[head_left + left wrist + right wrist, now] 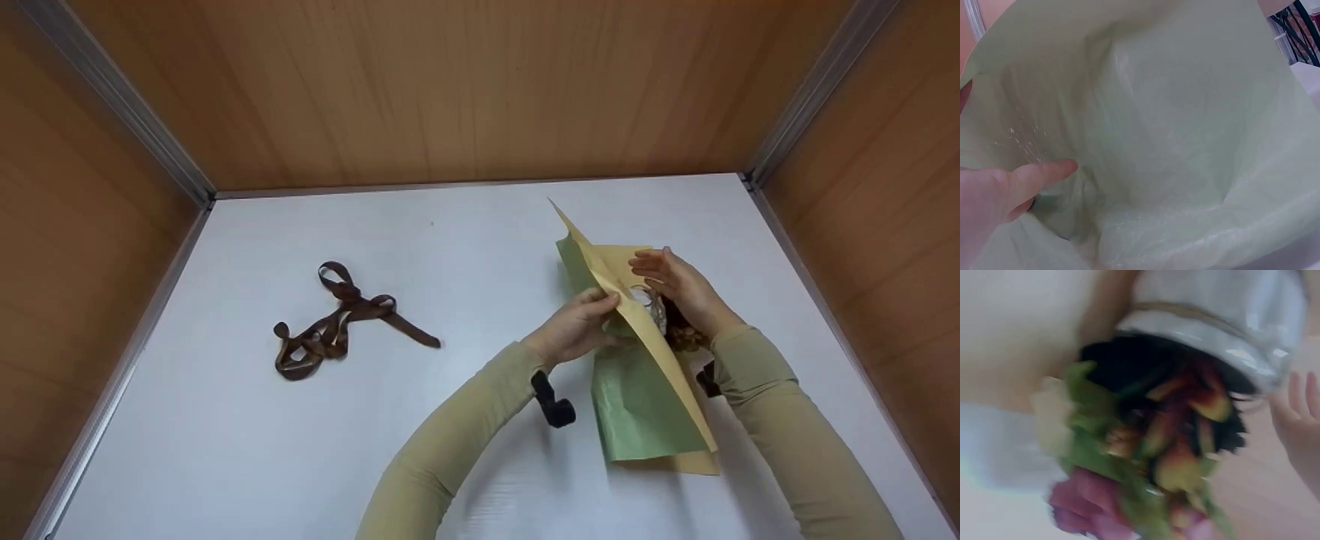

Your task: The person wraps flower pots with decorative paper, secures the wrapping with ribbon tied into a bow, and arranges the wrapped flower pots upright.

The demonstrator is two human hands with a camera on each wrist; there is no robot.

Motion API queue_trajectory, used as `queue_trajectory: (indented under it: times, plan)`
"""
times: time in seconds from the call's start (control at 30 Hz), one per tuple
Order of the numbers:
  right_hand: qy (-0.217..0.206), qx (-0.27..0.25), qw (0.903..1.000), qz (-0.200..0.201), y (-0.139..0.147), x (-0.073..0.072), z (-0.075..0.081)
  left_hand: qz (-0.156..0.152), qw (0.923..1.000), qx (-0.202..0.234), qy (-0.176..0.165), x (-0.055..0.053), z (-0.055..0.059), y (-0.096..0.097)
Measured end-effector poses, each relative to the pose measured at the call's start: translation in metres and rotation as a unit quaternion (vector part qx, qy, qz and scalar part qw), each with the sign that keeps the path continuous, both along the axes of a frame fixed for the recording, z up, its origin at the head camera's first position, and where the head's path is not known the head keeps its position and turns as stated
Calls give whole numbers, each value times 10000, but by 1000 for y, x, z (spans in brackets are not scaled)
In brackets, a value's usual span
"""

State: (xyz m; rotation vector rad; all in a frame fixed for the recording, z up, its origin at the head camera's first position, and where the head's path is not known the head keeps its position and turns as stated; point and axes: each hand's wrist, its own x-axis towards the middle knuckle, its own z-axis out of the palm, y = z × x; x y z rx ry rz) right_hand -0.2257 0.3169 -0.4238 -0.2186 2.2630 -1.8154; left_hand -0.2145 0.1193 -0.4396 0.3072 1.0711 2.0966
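Observation:
A sheet of wrapping paper, green on one face and pale yellow on the other, stands folded around a potted bunch of flowers. My left hand pinches its yellow edge, thumb on the near side; in the left wrist view a digit lies against the green face. Inside the fold, my right hand is beside the pot, fingers extended. The right wrist view, blurred, has the shiny white pot with twine around it, the red, yellow and pink flowers with green leaves, and the right fingers apart from the pot.
A brown ribbon lies loosely looped on the white table, left of the hands. Wooden panels with metal corner strips enclose the table at the back and sides. Dark cables show at the left wrist view's top right.

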Motion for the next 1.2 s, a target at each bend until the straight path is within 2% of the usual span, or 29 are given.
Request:
queue_trajectory:
  times: [0.2,0.37,0.67,0.77,0.93,1.07,1.2]
  plan:
    - [50,177,9988,464,-8,13,24,-12,9998,-170,38,0,1,0]
    - [32,575,9962,655,-17,22,35,-9,9998,-147,95,0,2,0]
    - [706,1289,9851,891,-18,26,46,-30,9985,-287,476,1,-1,-1]
    - [684,1582,9832,608,-19,26,52,10,9986,-360,393,3,-3,-1]
    - [729,1964,9765,-496,-14,21,58,53,9986,-503,158,7,-6,1]
    - [720,2129,9678,-1131,0,18,54,42,9975,-660,236,9,-9,2]
    - [621,2056,9659,-1445,15,14,47,-4,9967,-707,403,9,-11,2]
